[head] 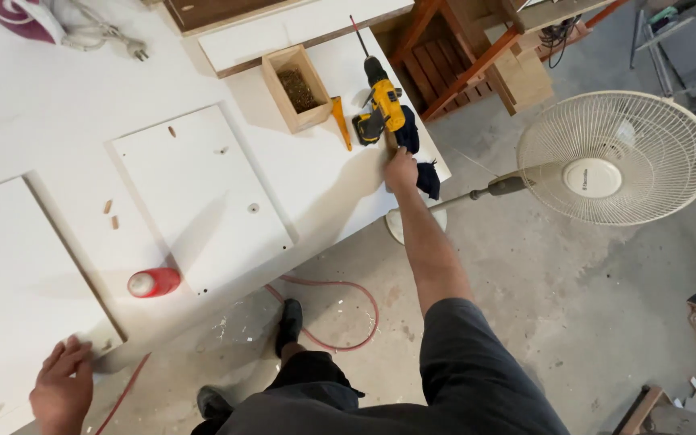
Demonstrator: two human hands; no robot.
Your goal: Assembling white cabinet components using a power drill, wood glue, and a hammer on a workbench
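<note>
Head view: right hand closes around the grip of the yellow drill, just right of the wooden box. Drill looks heavy, rigid, best held there. Left hand lies open, flat on a white panel.

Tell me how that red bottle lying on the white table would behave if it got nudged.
The red bottle lies on its side and looks round, so it would probably roll rather than slide. It rests near the table edge, so a push toward the floor might send it off. It looks like plastic, likely light and unlikely to break. Neither the left hand nor the right hand touches it.
</note>
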